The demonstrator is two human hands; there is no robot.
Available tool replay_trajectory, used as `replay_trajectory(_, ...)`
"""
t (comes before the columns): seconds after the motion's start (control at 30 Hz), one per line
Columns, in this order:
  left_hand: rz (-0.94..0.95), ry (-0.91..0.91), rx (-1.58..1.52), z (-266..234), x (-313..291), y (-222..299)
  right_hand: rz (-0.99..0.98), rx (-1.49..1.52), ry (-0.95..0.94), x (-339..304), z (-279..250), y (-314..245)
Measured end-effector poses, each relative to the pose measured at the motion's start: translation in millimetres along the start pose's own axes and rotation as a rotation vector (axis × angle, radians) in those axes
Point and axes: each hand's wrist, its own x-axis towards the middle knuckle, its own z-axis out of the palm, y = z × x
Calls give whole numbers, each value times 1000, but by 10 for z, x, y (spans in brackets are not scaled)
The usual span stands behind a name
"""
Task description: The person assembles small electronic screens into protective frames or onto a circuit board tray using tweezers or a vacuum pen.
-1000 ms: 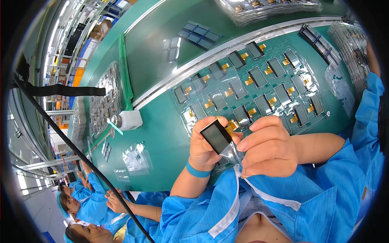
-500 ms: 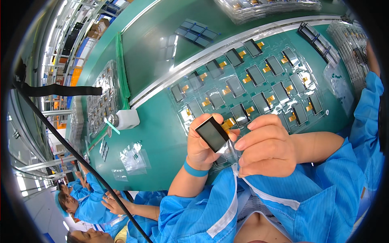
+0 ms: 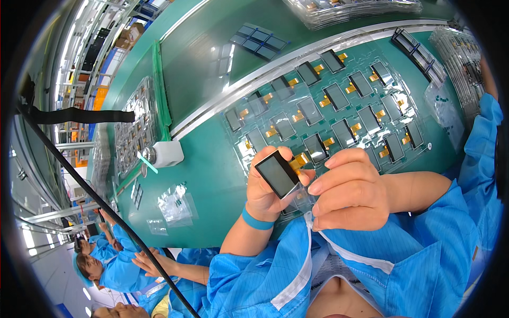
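Over green worktop (image 3: 212, 143), above near edge of clear tray (image 3: 342, 115), holds black-framed display (image 3: 277, 176) with orange ribbon (image 3: 300, 161), clamped in left hand (image 3: 261, 196); curls right hand (image 3: 352, 196) just beside; cannot tell whether pinching anything.

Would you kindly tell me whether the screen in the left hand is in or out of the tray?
Out: the left hand holds the screen up, nearer the camera than the tray.
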Motion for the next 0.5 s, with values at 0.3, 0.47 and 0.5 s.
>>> replay_trajectory(0.3,-2,18,-26,13,-1,10,-7,6,-14,10,4,19)
replay_trajectory(0.47,-46,-2,34,-22,3,33,-23,0,-23,6,-11,31)
replay_trajectory(0.5,-46,-2,34,-17,5,33,-29,-7,-17,6,-12,31)
